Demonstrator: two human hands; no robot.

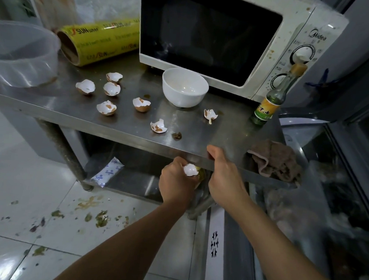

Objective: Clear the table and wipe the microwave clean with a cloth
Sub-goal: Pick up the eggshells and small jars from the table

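Eggshell halves are scattered across the steel table (232, 133), seven in view, between the clear plastic tub (22, 54) and the white bowl (185, 87) set before the microwave (226, 35). One collected eggshell (190, 170) is gripped in the curled left hand (176, 181), held just below the table's front edge, seemingly so that debris can be swept off into it. The right hand (224, 171) is hooked over that edge, fingers curled on the rim, apparently to steady or to sweep; whether anything is pinched cannot be told. The brown cloth (275, 160) is draped over the near right corner, untouched, evidently kept ready for the wiping.
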